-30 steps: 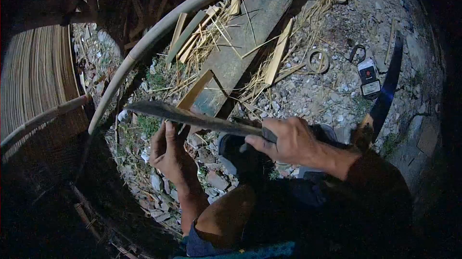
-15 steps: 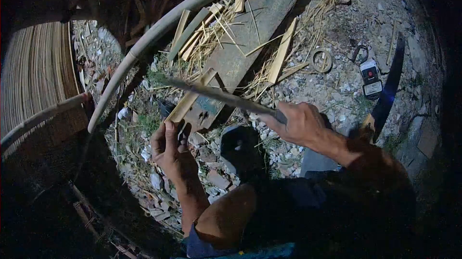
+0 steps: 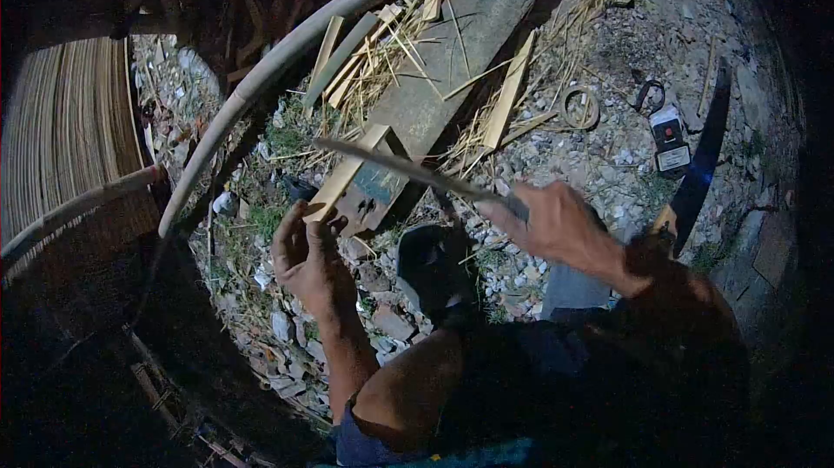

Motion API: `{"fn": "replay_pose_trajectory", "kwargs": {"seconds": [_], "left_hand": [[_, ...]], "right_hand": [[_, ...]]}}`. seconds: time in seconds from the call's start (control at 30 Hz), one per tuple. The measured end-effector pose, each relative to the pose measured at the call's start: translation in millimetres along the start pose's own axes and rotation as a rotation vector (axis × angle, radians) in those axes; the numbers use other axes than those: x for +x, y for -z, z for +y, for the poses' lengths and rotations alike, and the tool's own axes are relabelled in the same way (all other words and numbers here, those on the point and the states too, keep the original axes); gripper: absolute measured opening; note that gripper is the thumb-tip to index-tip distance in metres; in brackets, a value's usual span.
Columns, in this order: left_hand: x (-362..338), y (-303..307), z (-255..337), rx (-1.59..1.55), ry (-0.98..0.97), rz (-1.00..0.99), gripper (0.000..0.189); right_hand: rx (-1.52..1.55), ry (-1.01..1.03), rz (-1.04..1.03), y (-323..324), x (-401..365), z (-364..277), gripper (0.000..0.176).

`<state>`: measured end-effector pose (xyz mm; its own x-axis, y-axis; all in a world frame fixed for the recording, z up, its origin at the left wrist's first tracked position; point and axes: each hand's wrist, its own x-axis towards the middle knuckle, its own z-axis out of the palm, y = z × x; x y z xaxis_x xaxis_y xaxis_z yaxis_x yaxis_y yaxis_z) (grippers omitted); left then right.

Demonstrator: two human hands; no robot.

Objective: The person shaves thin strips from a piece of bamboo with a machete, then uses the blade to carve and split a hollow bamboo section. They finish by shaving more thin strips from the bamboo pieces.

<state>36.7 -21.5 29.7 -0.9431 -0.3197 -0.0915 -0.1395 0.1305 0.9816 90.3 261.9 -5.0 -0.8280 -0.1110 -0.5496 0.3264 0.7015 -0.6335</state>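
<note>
My left hand [image 3: 317, 264] pinches the near end of a short split-bamboo strip [image 3: 349, 174] between thumb and fingers. Its pale, flat side faces up, and the far end reaches over a weathered plank [image 3: 426, 112]. My right hand [image 3: 560, 229] is wrapped round the handle end of a long knife [image 3: 408, 171], whose narrow grey blade points left. Near its tip the blade crosses over the upper part of the strip in this view. The knife's handle is mostly hidden by my fingers.
More bamboo pieces [image 3: 511, 90] and straw-like shavings lie about the plank. A curved pole [image 3: 261, 73] arcs at left, beside a slatted bundle [image 3: 69, 120]. To the right rest a ring [image 3: 579, 109], a small black-and-white box [image 3: 669, 145] and a long dark blade [image 3: 702, 159]. Rubble covers the ground.
My left hand has turned the bamboo strip, so a flat pale side shows instead of the hollow one. The knife has shifted slightly right, with my right hand still gripping it.
</note>
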Motion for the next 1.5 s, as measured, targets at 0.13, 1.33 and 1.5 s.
{"fn": "replay_pose_trajectory", "kwargs": {"seconds": [0.13,1.33,1.5], "left_hand": [[2.4,-3.3,-8.0,-0.105,-0.071,0.06,0.033],[18.1,33.1,-33.8,0.358,-0.41,0.1,0.013],[14.8,25.7,-31.6,0.316,-0.362,0.14,0.012]], "right_hand": [[0.181,0.242,0.095,-8.9,-25.7,-23.3,0.06],[0.119,0.049,0.049,-23.3,1.5,-12.4,0.063],[0.064,0.131,0.03,-11.6,-0.4,-6.6,0.064]]}}
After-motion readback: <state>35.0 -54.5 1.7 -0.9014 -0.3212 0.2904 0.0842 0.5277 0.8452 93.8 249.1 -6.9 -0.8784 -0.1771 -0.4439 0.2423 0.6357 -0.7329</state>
